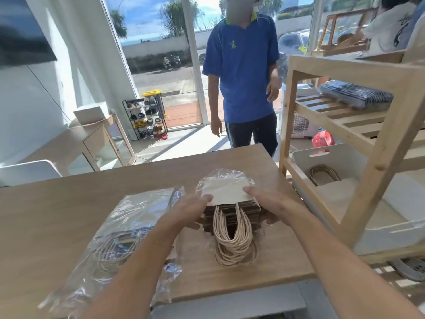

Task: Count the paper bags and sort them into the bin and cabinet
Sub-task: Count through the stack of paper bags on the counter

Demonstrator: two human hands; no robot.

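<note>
Bag count unreadable: left hand (pixel 189 209) and right hand (pixel 268 202) grip stack of paper bags (pixel 231 209) between them; plastic-wrapped pack (pixel 128 229) beside left hand; white bin (pixel 333 157) beyond right hand.

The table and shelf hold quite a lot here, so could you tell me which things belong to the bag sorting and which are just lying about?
Part of the job:
stack of paper bags, held by left hand and right hand
wrapped pack of bags
white bin, bags already inside

Just lying about:
folded striped cloth on wooden shelf
shoe rack
red fan
</note>
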